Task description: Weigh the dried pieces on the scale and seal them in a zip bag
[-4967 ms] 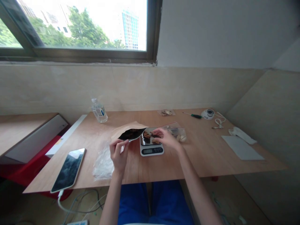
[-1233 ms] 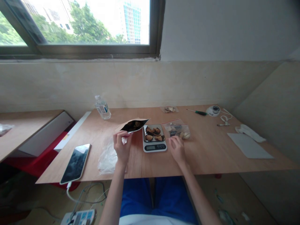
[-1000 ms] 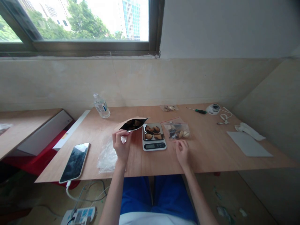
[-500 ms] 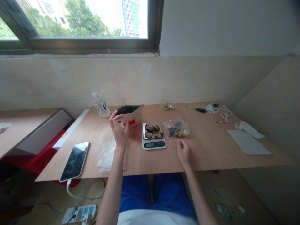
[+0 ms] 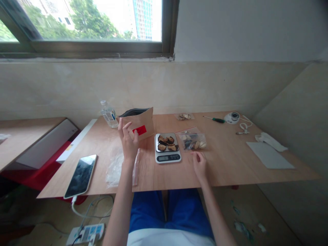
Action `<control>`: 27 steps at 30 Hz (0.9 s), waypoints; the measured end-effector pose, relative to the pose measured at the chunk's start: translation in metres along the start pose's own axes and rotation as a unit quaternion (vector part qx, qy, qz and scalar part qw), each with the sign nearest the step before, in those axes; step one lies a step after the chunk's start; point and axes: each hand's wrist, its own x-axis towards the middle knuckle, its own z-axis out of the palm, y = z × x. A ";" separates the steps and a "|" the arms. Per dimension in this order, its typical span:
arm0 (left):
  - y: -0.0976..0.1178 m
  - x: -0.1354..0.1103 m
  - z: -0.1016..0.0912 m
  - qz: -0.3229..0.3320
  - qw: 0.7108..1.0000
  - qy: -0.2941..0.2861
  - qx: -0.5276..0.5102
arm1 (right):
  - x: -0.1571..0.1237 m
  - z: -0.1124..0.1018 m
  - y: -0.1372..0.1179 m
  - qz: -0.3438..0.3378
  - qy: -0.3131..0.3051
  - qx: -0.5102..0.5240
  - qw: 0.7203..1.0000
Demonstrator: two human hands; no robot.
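Observation:
A kraft paper pouch [image 5: 138, 124] with a red label and a black lining stands upright on the wooden table [image 5: 230, 167]. My left hand [image 5: 128, 139] is just in front of it, fingers spread, holding nothing. My right hand [image 5: 199, 165] rests on the table, close below a zip bag [image 5: 192, 141] of food pieces. Between my hands sits a digital kitchen scale [image 5: 167, 157]. Several brown, dark-edged food pieces [image 5: 165, 142] lie on its metal platform. A crumpled clear plastic bag [image 5: 115, 167] and a narrow plastic strip [image 5: 135, 167] lie below my left hand.
A phone [image 5: 80, 176] lies at the near left, and a water bottle [image 5: 109, 114] stands behind the pouch. Along the back are a small bag [image 5: 184, 116], a green-handled screwdriver [image 5: 217, 120] and a round white device [image 5: 232, 118]. A white sheet [image 5: 269, 155] lies at right.
The pouch has gone from tilted in my left hand, opening upward, to standing upright on the table with its red label showing. My left fingers have opened. The right hand has barely moved.

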 end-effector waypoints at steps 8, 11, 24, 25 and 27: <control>-0.027 -0.076 -0.030 -0.153 0.975 -0.095 0.131 | -0.001 -0.001 -0.003 0.002 0.005 0.004 1.000; -0.041 -0.106 -0.040 -0.199 0.952 -0.151 0.175 | -0.001 -0.001 -0.003 0.009 0.010 0.012 1.000; -0.033 -0.108 -0.054 -0.291 0.913 -0.234 0.163 | -0.024 0.022 -0.068 0.038 -0.056 0.093 0.993; -0.032 -0.108 -0.053 -0.283 0.914 -0.235 0.169 | -0.027 0.023 -0.079 0.036 -0.084 0.107 0.990; -0.030 -0.109 -0.049 -0.259 0.917 -0.238 0.190 | -0.032 0.025 -0.098 0.026 -0.144 0.132 0.980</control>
